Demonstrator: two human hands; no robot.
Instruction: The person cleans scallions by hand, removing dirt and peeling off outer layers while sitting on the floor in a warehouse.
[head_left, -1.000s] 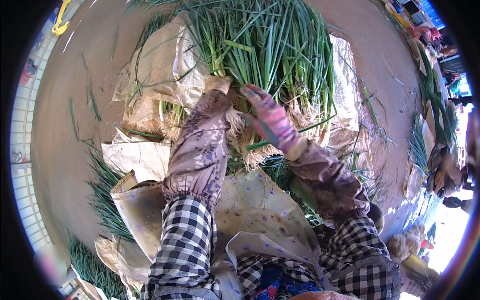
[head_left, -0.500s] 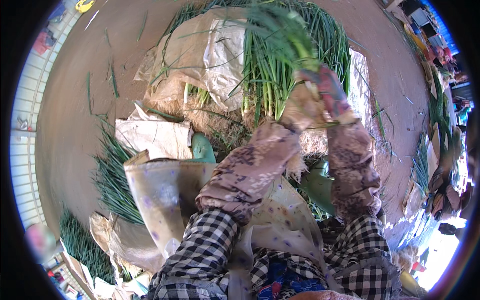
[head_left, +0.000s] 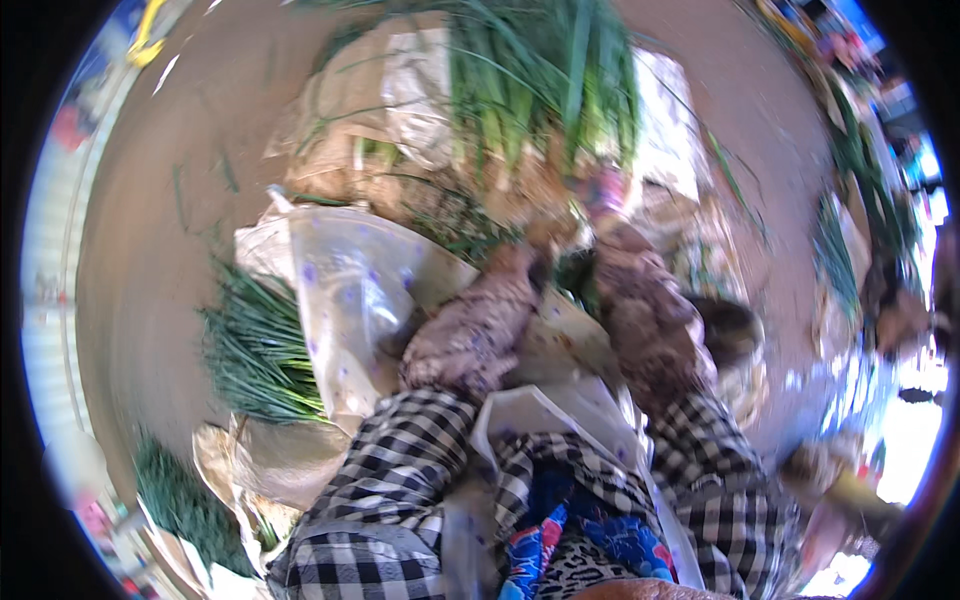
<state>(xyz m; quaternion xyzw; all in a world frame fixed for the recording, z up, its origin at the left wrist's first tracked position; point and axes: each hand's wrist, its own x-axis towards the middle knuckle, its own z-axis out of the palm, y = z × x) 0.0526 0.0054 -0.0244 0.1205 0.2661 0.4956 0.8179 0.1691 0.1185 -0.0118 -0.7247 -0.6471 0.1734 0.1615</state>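
Brn flr (head_left: 140, 270) btwn wht strip (head_left: 50, 350) L & glare (head_left: 912, 435) lwr R

Bright light lit the scene, burning out to white glare at the near right, where a faint rainbow flare edged the black rim. Blur smeared the green stalks (head_left: 545, 100) and the right hand (head_left: 604, 190). The spotted plastic sheet (head_left: 345, 285) shone; fisheye distortion curved the pale left strip (head_left: 55, 350).
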